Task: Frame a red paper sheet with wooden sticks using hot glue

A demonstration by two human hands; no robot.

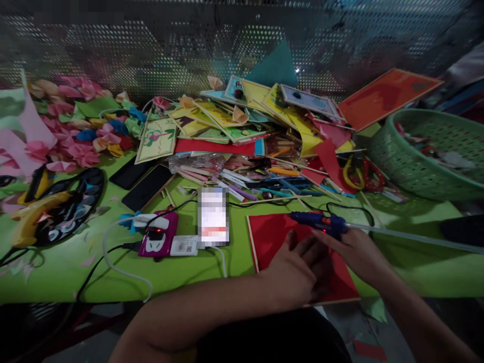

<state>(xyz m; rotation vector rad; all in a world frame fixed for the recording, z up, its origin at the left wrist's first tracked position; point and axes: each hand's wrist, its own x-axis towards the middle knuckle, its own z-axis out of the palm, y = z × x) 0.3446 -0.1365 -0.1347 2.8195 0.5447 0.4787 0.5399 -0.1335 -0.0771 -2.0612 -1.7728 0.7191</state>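
A red card (270,234) lies on the green table at the near edge, with thin wooden strips along its left and bottom sides. Over its middle is my left hand (293,269), fingers apart and partly in shadow, with nothing visible in them. My right hand (359,254) is wrapped round a blue glue gun (319,222), whose nozzle points left above the card's top edge. A small red light glows on the gun. From its back a long translucent glue stick (408,236) runs out to the right.
A purple power strip (157,239) with chargers and cables sits left of a lit phone (214,217). Behind lie pens, sticks and decorated cards (227,121). A green basket (427,176) stands right; a yellow glue gun (38,217) and paper flowers (79,136) are left.
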